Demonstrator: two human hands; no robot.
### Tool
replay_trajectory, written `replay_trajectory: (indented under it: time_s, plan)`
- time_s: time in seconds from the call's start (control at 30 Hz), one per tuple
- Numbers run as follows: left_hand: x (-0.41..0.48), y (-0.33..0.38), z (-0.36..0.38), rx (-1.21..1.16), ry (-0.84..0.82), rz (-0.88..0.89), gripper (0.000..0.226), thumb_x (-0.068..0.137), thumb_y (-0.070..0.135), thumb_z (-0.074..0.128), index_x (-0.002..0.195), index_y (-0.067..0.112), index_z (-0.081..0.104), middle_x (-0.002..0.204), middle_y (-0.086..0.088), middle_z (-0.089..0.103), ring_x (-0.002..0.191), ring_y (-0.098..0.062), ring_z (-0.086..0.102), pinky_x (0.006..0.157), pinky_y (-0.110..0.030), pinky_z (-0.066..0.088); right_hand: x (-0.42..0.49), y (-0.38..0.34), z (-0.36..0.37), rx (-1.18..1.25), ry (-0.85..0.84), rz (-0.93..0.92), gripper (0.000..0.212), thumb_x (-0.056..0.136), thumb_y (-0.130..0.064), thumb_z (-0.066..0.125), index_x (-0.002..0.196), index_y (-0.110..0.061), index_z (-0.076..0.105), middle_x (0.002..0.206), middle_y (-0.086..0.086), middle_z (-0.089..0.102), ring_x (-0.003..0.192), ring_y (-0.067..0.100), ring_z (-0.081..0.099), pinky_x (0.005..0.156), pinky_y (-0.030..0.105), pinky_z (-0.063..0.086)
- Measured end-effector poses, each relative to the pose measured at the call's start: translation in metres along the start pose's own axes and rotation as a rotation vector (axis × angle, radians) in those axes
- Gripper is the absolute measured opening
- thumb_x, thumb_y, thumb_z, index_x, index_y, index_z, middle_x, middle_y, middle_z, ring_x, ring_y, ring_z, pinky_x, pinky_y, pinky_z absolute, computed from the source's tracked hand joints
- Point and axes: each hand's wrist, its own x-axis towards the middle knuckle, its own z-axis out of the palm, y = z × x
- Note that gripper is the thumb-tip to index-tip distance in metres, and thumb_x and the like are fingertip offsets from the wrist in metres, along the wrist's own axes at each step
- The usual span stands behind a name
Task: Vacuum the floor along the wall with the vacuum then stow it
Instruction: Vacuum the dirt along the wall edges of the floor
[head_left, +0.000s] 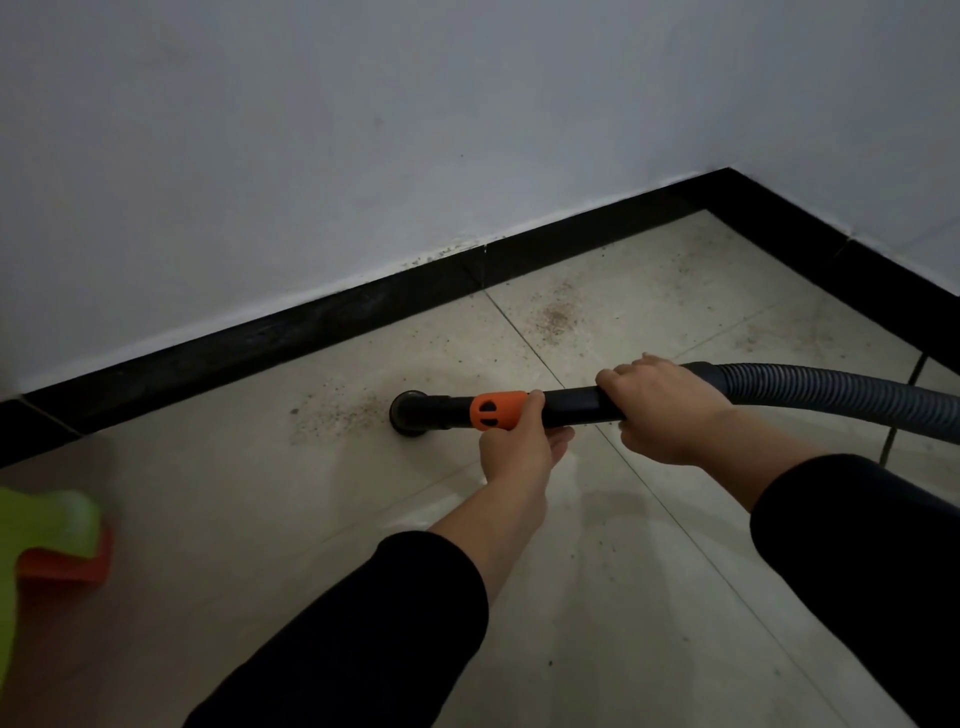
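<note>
I keep my left hand (514, 447) curled under the black plastic vacuum wand (571, 406) at its orange collar (496, 410) to steer. My right hand (662, 405) grips the rear to push. The round black nozzle (409, 413) sits on the beige tiled floor (675, 571), touching brown grit (337, 415) near the black skirting (311, 322).

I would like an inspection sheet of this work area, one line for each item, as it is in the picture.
Surface: tiled floor, with grit beside the nozzle and a second patch nearer the corner.
Job's things: vacuum wand with orange collar; round nozzle on the floor; ribbed hose trailing right.
Clutter: blurred green and orange object at the left edge.
Grippers: left hand grips the wand by the collar; right hand grips it near the hose.
Cables: nothing seen.
Surroundings: white wall, black baseboard.
</note>
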Motion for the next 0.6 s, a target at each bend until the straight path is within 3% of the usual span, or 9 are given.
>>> replay_trajectory:
  time_s: [0.13, 0.23, 0.43, 0.6]
  plan:
    - [-0.001, 0.005, -0.008, -0.016, 0.007, 0.001, 0.025, 0.091, 0.029, 0.065, 0.099, 0.006, 0.059, 0.088, -0.012, 0.074, 0.077, -0.018, 0.073, 0.074, -0.025, 0.059, 0.003, -0.006, -0.002, 0.025, 0.018, -0.01, 0.018, 0.088, -0.015, 0.05, 0.107, -0.016, 0.05, 0.101, 0.001, 0.059, 0.095, 0.02, 0.054, 0.088, 0.025, 0.036]
    - [0.0, 0.008, -0.013, -0.016, 0.028, 0.013, 0.023, 0.091, 0.029, 0.065, 0.093, 0.008, 0.058, 0.087, -0.012, 0.074, 0.076, -0.018, 0.073, 0.072, -0.024, 0.058, 0.006, -0.013, -0.004, 0.031, 0.022, -0.021, 0.019, 0.089, -0.015, 0.051, 0.108, -0.016, 0.05, 0.101, 0.001, 0.058, 0.095, 0.02, 0.054, 0.08, 0.023, 0.032]
    - [0.003, 0.015, -0.027, -0.012, 0.058, 0.028, 0.023, 0.091, 0.028, 0.065, 0.098, 0.007, 0.058, 0.086, -0.012, 0.074, 0.075, -0.019, 0.073, 0.077, -0.028, 0.059, 0.013, -0.025, -0.009, 0.046, 0.014, -0.049, 0.018, 0.088, -0.015, 0.051, 0.106, -0.016, 0.05, 0.099, 0.001, 0.057, 0.093, 0.021, 0.053, 0.076, 0.024, 0.032]
    - [0.005, 0.02, -0.034, 0.006, 0.08, 0.047, 0.022, 0.091, 0.03, 0.065, 0.095, 0.009, 0.058, 0.08, -0.009, 0.073, 0.072, -0.016, 0.073, 0.078, -0.028, 0.059, 0.019, -0.031, -0.011, 0.05, 0.011, -0.07, 0.017, 0.087, -0.015, 0.051, 0.105, -0.017, 0.049, 0.088, -0.003, 0.045, 0.082, 0.017, 0.045, 0.073, 0.025, 0.034]
